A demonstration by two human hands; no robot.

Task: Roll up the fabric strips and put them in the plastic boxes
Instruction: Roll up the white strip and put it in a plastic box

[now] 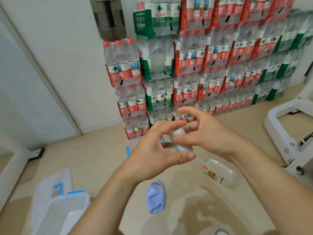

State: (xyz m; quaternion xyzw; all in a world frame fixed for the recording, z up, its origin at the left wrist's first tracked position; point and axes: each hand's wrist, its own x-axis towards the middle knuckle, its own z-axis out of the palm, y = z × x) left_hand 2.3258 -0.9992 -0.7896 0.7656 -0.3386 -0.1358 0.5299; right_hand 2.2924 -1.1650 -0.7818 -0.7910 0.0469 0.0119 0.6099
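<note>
White fabric strip (182,147) is partly rolled, held mid-air between your hands. Right hand (210,134) pinches the roll with its thumb, left hand (155,150) has fingers curled onto it. Lavender strip (155,197) is loose on the floor (94,158), with the plastic boxes (64,209) lower left.

The left hand (157,151) and right hand (210,136) pinch a partly rolled white fabric strip (179,139) above the floor (94,160); a lilac strip (155,198) lies loose beneath, beside lidded plastic boxes (57,211).
</note>
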